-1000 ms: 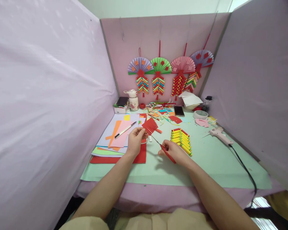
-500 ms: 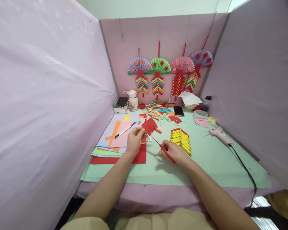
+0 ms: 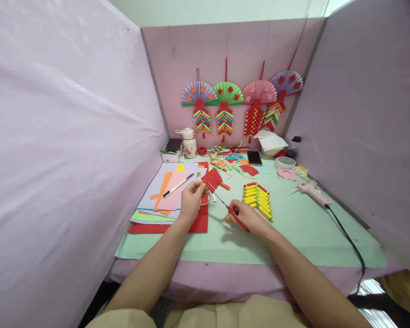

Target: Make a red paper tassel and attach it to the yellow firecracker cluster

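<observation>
My left hand (image 3: 192, 200) pinches the lower left corner of a red paper piece (image 3: 212, 179) whose right side is cut into thin strips. In my right hand (image 3: 244, 216) are red-handled scissors (image 3: 237, 218), their blades pointing up and left to the lower edge of the red paper. Right of the scissors lies a row of yellow rolled paper tubes (image 3: 258, 198) with green ends and red ones at the top. Coloured sheets (image 3: 171, 191) are stacked beside my left hand, with a pen (image 3: 178, 185) on top.
A glue gun (image 3: 314, 193) with a black cord lies at the right. Toward the back are a tape roll (image 3: 284, 163), a phone (image 3: 254, 158), paper scraps (image 3: 230, 159) and a bottle (image 3: 190, 145). Paper fan decorations (image 3: 228, 93) hang on the back panel.
</observation>
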The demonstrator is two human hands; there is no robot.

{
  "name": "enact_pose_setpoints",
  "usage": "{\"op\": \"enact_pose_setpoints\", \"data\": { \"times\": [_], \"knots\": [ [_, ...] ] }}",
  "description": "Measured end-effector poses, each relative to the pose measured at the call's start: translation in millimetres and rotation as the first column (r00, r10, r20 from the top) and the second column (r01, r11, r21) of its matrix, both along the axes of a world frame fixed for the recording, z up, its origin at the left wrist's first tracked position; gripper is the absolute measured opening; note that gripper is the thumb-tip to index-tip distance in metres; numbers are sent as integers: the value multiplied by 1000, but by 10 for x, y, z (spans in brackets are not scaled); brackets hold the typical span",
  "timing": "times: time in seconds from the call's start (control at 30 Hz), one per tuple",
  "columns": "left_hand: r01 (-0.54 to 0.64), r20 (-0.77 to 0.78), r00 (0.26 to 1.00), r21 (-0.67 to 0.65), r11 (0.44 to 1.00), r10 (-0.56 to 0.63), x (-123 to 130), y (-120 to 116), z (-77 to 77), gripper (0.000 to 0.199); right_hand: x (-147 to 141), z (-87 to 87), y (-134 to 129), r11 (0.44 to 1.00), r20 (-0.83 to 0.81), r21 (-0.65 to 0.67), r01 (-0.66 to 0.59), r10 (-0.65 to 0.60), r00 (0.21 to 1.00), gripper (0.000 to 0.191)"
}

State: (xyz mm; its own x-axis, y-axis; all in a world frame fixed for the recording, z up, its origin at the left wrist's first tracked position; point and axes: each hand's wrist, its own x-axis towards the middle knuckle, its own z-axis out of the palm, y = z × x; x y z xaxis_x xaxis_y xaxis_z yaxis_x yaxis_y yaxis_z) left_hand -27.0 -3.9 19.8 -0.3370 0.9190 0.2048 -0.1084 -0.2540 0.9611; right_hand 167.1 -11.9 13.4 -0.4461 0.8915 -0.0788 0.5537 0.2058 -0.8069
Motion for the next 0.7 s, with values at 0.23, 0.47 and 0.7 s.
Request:
{"op": "enact_pose_setpoints", "data": {
  "times": [0.23, 0.47, 0.7],
  "knots": [
    [39, 15, 999, -16, 999, -39, 47, -6, -28, 23, -12, -43, 24, 1000, -8, 18, 19, -19, 1000, 27],
    [78, 62, 995, -20, 997, -77, 65, -5, -55, 23, -12, -14, 23, 999, -8, 17, 34, -33, 999, 24],
    [103, 107, 989, -19, 995, -100, 61, 6, -58, 24, -18, 81, -2, 998, 11, 23, 60, -60, 998, 26]
  ]
}}
